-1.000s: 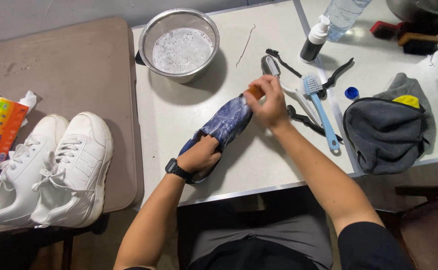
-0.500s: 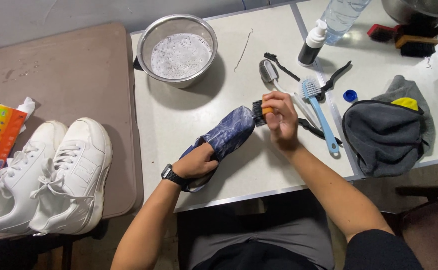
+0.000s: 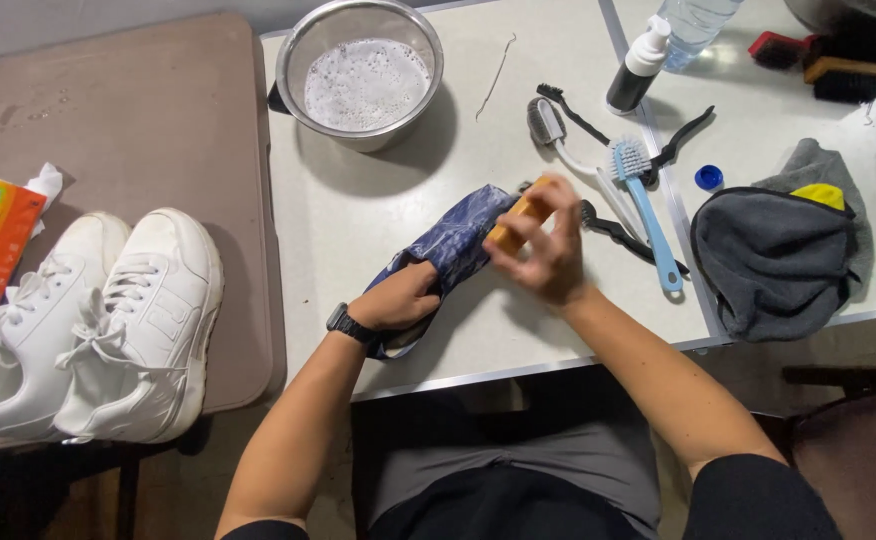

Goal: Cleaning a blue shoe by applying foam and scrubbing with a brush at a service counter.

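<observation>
Head view: on the pale table point(image 3: 378, 230) the blue patterned shoe point(image 3: 448, 250) lies steadied by the left hand point(image 3: 398, 300), fingers tucked into its opening. The right hand point(image 3: 543, 245), blurred, has swung back from the toe, fingers closed around a wooden-handled brush point(image 3: 511, 225), mid-scrub.

Two tables stand side by side: a brown folding table point(image 3: 108, 120) on the left, a pale cream table point(image 3: 358, 240) with a metal edge on the right. A seam divides the cream top. Grey wall point(image 3: 108, 20) runs behind. Dull floor point(image 3: 198, 480) below; dark chair seat point(image 3: 858, 450) lower right. Even overhead light, soft shadows.
</observation>
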